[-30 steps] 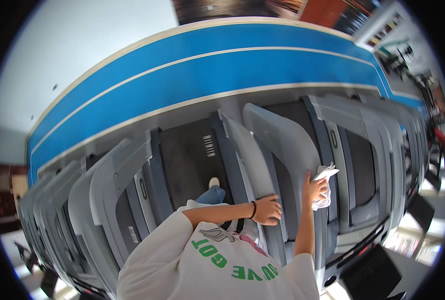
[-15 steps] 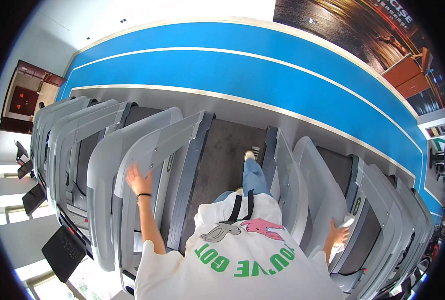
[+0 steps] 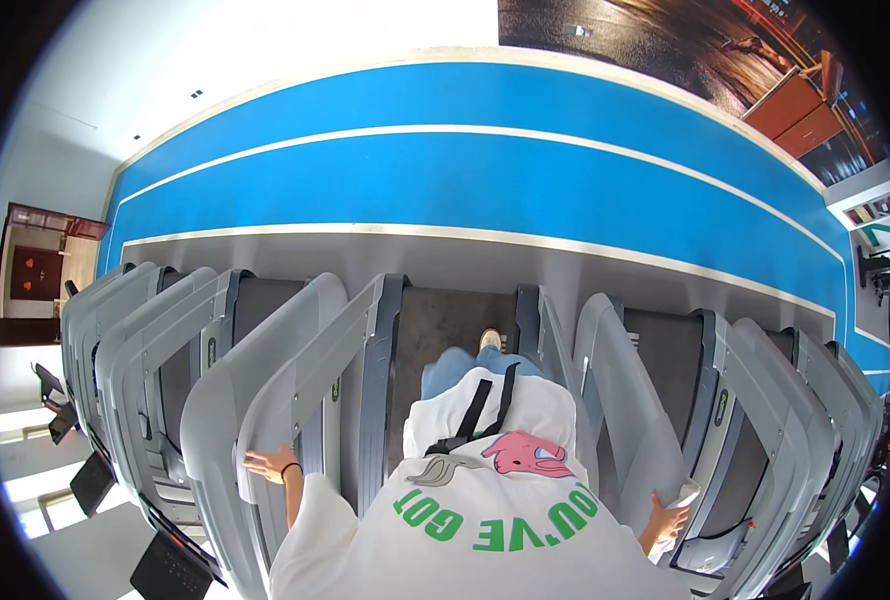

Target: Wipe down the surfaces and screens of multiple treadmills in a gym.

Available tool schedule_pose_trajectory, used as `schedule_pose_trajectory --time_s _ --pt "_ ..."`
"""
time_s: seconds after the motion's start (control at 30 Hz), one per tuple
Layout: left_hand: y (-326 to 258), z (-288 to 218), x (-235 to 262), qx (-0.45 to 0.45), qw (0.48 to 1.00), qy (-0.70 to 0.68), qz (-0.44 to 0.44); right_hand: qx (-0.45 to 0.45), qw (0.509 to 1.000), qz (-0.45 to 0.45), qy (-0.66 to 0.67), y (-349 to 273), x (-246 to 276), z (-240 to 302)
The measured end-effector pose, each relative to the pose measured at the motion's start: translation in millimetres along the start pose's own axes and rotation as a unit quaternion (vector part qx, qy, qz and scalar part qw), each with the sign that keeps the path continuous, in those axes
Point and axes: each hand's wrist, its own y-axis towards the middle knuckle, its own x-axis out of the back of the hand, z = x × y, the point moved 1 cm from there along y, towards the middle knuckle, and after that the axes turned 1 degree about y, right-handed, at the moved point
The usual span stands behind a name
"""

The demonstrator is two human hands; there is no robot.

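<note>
Down at seven o'clock, my left hand (image 3: 268,463) lies spread flat on the grey side rail (image 3: 295,400), apparently for balance. At five o'clock, my right hand (image 3: 664,517) pinches a white cloth (image 3: 684,493) against the opposite rail (image 3: 625,400), above the dark treadmill belt (image 3: 445,330).

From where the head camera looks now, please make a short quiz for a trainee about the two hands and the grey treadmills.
1. True or false: the left hand rests on a grey treadmill side rail.
2. What does the right hand hold? A) a small white cloth-like item B) a red bottle
3. Fill in: the person stands on the dark treadmill ____.

Key: 1 true; 2 A; 3 belt
</note>
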Motion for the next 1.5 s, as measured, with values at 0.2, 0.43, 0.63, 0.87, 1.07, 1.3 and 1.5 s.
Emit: schedule_pose_trajectory --time_s 0.2,0.43,0.63,0.87,1.07,1.3,1.5 --pt "-77.3 -18.7 4.1 -0.105 0.984 0.062 0.127 -0.04 0.988 0.114 -0.092 4.1 5.3 -4.8" --pt "-81.7 -99.0 -40.2 -0.289 0.928 0.119 0.205 -0.1 0.986 0.132 0.029 -0.4 -1.6 5.0" --pt "-116.1 -284.7 -84.3 -0.515 0.809 0.137 0.247 -0.268 0.945 0.08 0.17 15.5 9.6 30.6" --pt "-323.0 -523.0 -137.3 -0.7 0.649 0.08 0.286 -0.43 0.884 -0.013 0.18 18.1 14.9 59.5" --pt "-518.0 -787.8 -110.9 -0.78 0.567 -0.047 0.259 -0.547 0.815 -0.147 0.125 21.5 6.3 92.8" --pt "-652.2 -1039.5 -67.4 -0.844 0.502 -0.076 0.175 -0.609 0.765 -0.202 0.048 -10.7 -47.5 45.9" --pt "-823.0 -1120.3 -50.0 -0.919 0.369 0.026 0.136 -0.599 0.721 -0.349 -0.002 2.1 -34.9 64.8"
